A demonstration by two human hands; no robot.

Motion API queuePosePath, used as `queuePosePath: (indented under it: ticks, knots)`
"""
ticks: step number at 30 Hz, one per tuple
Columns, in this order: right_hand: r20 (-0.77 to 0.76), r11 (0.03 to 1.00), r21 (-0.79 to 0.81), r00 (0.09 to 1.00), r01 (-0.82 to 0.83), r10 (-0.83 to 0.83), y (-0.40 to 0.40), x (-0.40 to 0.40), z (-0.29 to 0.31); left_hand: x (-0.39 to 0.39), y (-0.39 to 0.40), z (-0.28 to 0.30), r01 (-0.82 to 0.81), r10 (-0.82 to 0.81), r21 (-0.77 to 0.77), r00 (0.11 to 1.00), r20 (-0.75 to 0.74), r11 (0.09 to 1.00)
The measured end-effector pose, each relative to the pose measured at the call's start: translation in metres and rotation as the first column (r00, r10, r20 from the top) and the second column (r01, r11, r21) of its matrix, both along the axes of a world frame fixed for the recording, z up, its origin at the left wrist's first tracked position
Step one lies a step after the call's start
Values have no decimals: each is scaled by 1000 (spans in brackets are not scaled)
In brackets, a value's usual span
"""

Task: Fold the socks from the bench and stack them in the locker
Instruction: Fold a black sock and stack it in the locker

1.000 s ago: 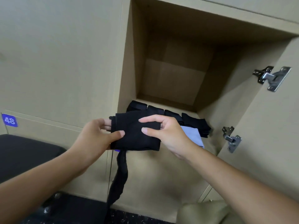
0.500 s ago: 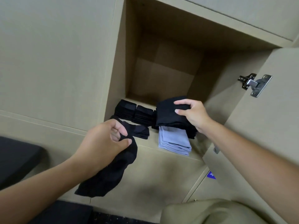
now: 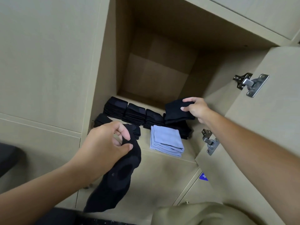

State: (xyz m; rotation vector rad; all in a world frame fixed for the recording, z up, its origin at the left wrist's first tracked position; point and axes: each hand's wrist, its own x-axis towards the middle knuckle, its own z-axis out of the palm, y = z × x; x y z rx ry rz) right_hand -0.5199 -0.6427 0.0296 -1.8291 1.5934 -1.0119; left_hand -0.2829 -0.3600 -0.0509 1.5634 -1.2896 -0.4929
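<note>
Gripping a folded black sock between thumb and fingertips, the right hand holds it flat over the rightmost black stack at the back of the locker shelf, low enough that the sock seems to touch the pile beneath. Held level like that, it looks ready to go down square on top without the fold springing open

The left hand pinches the cuff of a second, unfolded black sock in front of the shelf edge; the rest hangs loose below the hand, foot downward. Keeping it out here, clear of the piles, would leave it free for folding once the other hand comes away

Further out, three more stacks of folded black socks stand in a row along the back, touching side by side, and another low dark pile lies at the left front, partly hidden by the left hand. A pile of folded light blue socks sits at the front, just beside the stack being topped up. The locker door stands open on the right, its two metal hinges showing. No tabletop with further socks is clearly in view, so how many remain I cannot tell
</note>
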Motion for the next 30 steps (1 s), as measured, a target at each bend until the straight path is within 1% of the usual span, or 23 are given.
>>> queuePosePath:
  ticks: [4,7,11,13,16,17,22,27,30]
  knots:
    - [68,998,56,997,26,-30,-12,-9,-1,-8,-4,0,10,-10,-21,1000,0,1000]
    - [109,994,113,994,9,-21,-18,-11,-3,-14,-5,1,18,-17,-17,1000,22,1000]
    - [214,985,164,977,-47,11,-21,-6,0,-18,-6,-1,25,-24,-10,999,44,1000]
    - [260,984,163,965,-74,29,-24,-3,0,-18,-6,0,24,-23,-4,999,46,1000]
    - [295,979,180,955,-96,39,-31,0,-5,-17,-8,0,22,-22,5,998,51,1000]
    - [279,978,187,960,-89,34,-34,1,-8,-17,-8,0,21,-21,7,999,50,1000]
    - [93,984,177,995,1,-18,-50,-1,-27,-15,-7,1,21,-21,-1,999,35,1000]
    - [-80,988,147,996,37,-26,-53,-2,-33,-14,-7,2,19,-18,-10,998,53,1000]
    - [-158,989,130,986,71,-50,-54,0,-37,-12,-8,0,20,-20,-4,998,54,1000]
